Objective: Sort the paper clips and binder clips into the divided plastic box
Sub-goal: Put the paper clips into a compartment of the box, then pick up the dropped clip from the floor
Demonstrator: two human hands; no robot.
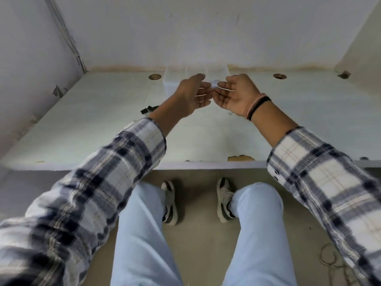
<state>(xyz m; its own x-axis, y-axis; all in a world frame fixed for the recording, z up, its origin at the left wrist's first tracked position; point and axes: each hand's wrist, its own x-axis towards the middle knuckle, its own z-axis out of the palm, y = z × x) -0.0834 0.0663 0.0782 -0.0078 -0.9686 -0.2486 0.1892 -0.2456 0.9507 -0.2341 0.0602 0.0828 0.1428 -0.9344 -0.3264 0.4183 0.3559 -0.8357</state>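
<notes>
A: Where does the clear divided plastic box [195,76] stand?

B: At the far edge of the pale white desk [103,124], against the back wall, between two round cable holes. Its walls are faint and blurred; what lies in its compartments cannot be told.

A: How are the arms posed?

B: Both arms, in sleeves of blue-and-white plaid flannel, reach forward over the desk and converge just in front of the box. The left hand [194,94] is held off the desk surface, palm turned inward to the right, fingers loosely extended and slightly spread. The right hand [233,96] faces it, palm up and tilted to the left, with pink and black bands [256,106] round its wrist.

A: Do the hands hold anything?

B: The fingertips of the two hands nearly meet in front of the box. A thin pale streak lies across the right fingers, and a small whitish blur sits between the hands; whether either is a clip, or is pinched, cannot be told.

A: Where are the clips?

B: A few small black binder clips [148,110] lie on the desk to the near left of the box, just beside the left forearm.
</notes>
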